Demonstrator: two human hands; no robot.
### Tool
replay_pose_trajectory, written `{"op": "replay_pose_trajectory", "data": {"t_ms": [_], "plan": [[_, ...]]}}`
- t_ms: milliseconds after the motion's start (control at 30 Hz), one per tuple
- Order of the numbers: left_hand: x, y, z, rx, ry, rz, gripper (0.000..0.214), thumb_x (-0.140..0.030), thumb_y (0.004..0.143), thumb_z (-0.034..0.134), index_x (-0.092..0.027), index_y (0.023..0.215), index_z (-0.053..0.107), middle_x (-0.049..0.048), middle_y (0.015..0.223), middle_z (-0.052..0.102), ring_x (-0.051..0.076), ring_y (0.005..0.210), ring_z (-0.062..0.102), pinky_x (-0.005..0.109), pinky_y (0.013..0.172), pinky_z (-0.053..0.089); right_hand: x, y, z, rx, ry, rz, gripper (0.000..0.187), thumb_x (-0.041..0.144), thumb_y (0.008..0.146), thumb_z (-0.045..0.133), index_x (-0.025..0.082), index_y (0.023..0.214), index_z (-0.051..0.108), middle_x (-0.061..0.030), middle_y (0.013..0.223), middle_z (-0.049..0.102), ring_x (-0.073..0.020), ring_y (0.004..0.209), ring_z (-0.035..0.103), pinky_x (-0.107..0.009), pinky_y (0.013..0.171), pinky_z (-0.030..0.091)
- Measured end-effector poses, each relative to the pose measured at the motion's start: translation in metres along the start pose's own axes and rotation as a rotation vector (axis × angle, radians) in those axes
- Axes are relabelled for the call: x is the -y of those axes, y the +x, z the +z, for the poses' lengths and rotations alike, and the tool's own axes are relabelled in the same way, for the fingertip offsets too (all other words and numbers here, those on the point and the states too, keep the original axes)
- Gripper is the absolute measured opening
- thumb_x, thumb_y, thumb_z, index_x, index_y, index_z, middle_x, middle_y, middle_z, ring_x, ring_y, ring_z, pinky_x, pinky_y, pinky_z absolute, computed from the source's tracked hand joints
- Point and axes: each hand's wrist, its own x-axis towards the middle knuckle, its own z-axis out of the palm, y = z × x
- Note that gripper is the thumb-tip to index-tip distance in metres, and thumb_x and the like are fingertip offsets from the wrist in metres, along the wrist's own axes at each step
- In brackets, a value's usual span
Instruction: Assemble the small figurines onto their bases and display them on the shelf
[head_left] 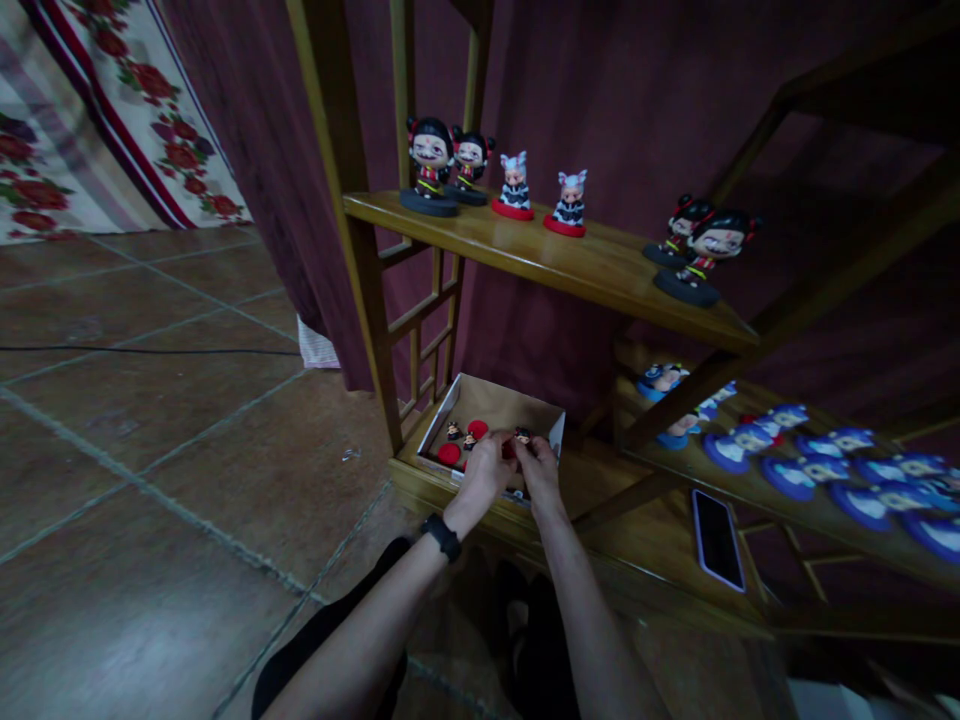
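Note:
Both of my hands are together over the right part of a shallow cardboard box (pixel 499 392) on the lowest shelf. My right hand (pixel 540 470) is closed around a small black-haired figurine (pixel 522 436). Fingers of my left hand (pixel 487 468) pinch a red round base (pixel 510 449) right beside it; whether the two pieces touch I cannot tell. Left of my hands, inside the box, lie another small figurine (pixel 470 440), a second one (pixel 453 430) and loose red discs (pixel 449 454). My hands hide the box's front right part.
Figurines on grey and red bases stand along the wooden shelf (pixel 480 235) above. Several blue-based figurines (pixel 739 445) fill a shelf at right. A phone (pixel 718 540) lies on the lowest board. A wooden post (pixel 367 320) rises left of the box; a cable (pixel 150 350) crosses the floor.

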Motion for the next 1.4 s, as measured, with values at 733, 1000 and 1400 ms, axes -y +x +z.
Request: {"op": "replay_pose_trajectory", "data": {"t_ms": [733,1000,1400], "plan": [[-0.011,-0.016,-0.009,0.017,0.476,0.203,0.036,-0.014,0.082,0.041,-0.014,0.118,0.045,0.0129,0.102,0.055,0.020,0.091,0.055,0.029,0.078,0.043,-0.006,0.001,-0.003,0.019,0.460,0.181,0.021,0.022,0.053,0.066,0.020,0.074,0.064,-0.0007,0.084,0.068,-0.0167,0.078,0.062,-0.030,0.069,0.050],[-0.018,-0.021,-0.007,-0.020,0.692,0.327,0.038,-0.009,0.082,0.037,-0.006,0.119,0.043,0.0191,0.105,0.053,0.024,0.094,0.053,0.037,0.079,0.040,-0.002,-0.001,-0.006,0.073,0.561,0.239,0.015,0.014,0.054,0.067,0.020,0.068,0.064,0.0019,0.073,0.068,-0.0123,0.067,0.061,-0.023,0.061,0.050],[-0.014,-0.024,-0.001,-0.092,0.810,0.390,0.038,-0.013,0.084,0.036,-0.006,0.120,0.043,0.0186,0.110,0.054,0.024,0.096,0.053,0.035,0.080,0.039,-0.009,0.002,-0.013,0.140,0.659,0.308,0.016,0.007,0.056,0.066,0.020,0.065,0.063,0.0064,0.070,0.068,-0.0075,0.064,0.060,-0.017,0.059,0.049]]}}
